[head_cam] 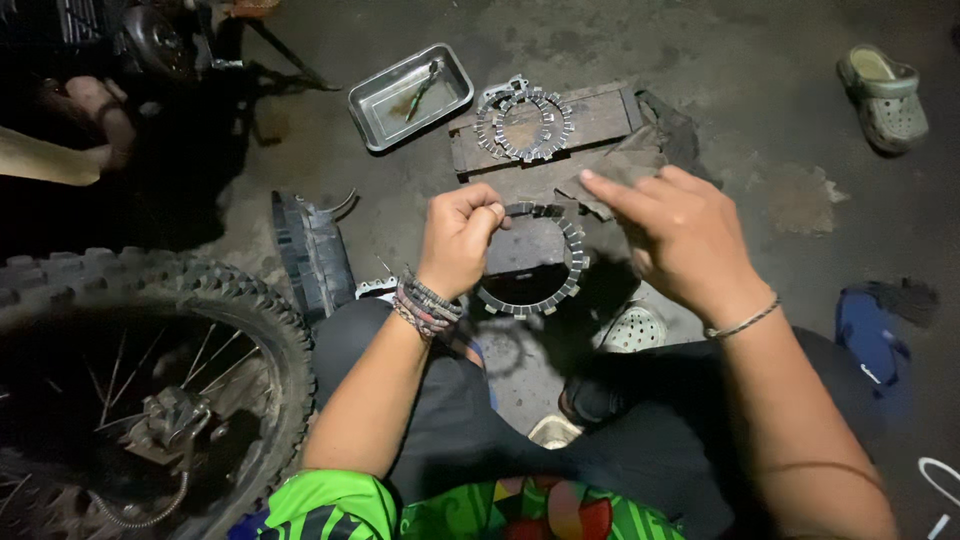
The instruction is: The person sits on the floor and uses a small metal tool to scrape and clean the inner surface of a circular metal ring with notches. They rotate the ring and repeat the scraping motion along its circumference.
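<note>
**A toothed ring held up over the workshop floor**

I am sitting on the concrete floor [760, 130] with my knees drawn up. My left hand [458, 238] is curled into a fist and clamped on the top edge of a dark ring [572, 262] with small blocks around its rim; the ring hangs upright below my fingers, just in front of my knees. My right hand [680, 240] is at the ring's 3 o'clock, fingers loose and spread, palm down. I cannot tell whether it touches the ring's far edge or only hovers just beside it.

At 12 o'clock from my hands lies a wooden board [600, 115] on the floor, and on it rests a stack of rings [523, 122] of the same toothed kind. A dark rag [672, 122] lies bunched against the board's right end. At 11 o'clock sits a shallow metal tray [385, 105] with a small tool [421, 88] lying in it.

At 9 o'clock from the ring a strip of black treaded rubber [312, 252] lies on the floor. At 8 o'clock a knobby spoked wheel [235, 300] fills the lower left corner. Far out at 2 o'clock a grey clog [885, 95] lies alone, and at 4 o'clock a blue sandal [865, 335] lies near my right knee.
</note>
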